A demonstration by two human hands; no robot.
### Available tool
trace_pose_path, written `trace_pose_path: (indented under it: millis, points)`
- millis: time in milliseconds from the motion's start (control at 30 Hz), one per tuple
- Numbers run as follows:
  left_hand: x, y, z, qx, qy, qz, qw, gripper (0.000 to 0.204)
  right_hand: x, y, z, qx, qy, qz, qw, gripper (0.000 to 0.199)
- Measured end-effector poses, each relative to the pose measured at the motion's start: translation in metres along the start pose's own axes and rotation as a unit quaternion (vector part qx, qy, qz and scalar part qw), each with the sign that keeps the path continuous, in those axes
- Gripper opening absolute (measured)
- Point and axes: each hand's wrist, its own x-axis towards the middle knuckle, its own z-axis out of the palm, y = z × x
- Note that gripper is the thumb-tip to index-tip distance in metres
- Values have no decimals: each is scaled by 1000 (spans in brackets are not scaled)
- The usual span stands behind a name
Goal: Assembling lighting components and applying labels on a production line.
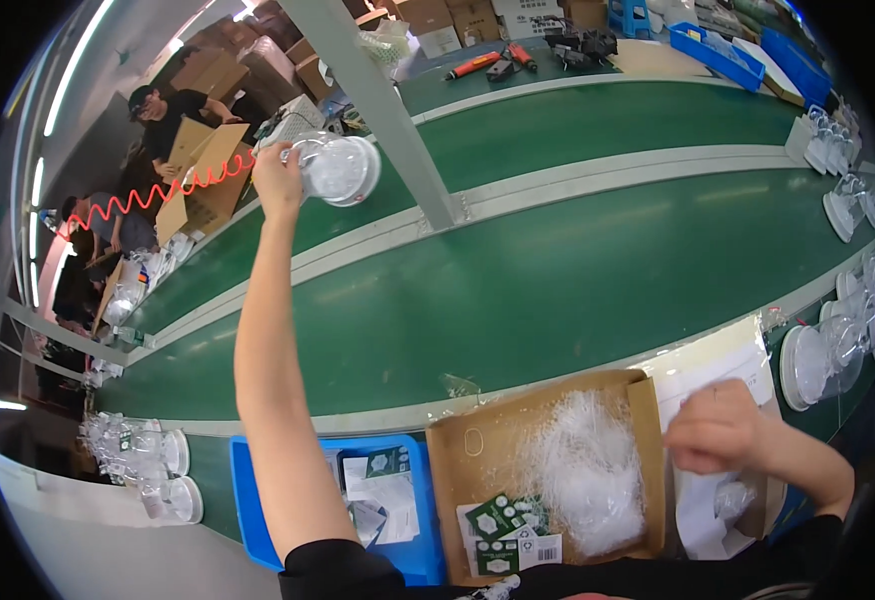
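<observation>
My sleeves (341,570) are black and short; my forearms (270,350) are bare below them; my left hand (278,180) and right hand (716,427) are bare too.

Factory, looks like an assembly/packing line: long green surface (558,280) w/ metal rails (558,188) running along it & a post (372,100) rising from it. Lots of near-identical clear plastic units (808,368) w/ white bases clustered at L & R. Red hand tools (476,66) across the far side, cartons (426,15) piled in bkgd. Coworker (183,110) at an open carton, red coiled line (148,198), strip lights (76,70) overhead. Near side: blue bin (243,490) w/ printed cards, cardboard box (458,470) w/ clear strands + more cards.
</observation>
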Motion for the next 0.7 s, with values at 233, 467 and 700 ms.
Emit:
trace_pose_path:
  millis: [233,467,700]
  points:
    - [-14,34,89,-107,-19,-5,994,20,-12,6,-7,-19,2,76,997,23]
    - [4,24,127,-55,-138,31,988,50,-21,7,-1,2,24,150,988,26]
    - [-61,64,68,-113,-51,83,989,57,-28,-8,0,2,31,164,986,24]
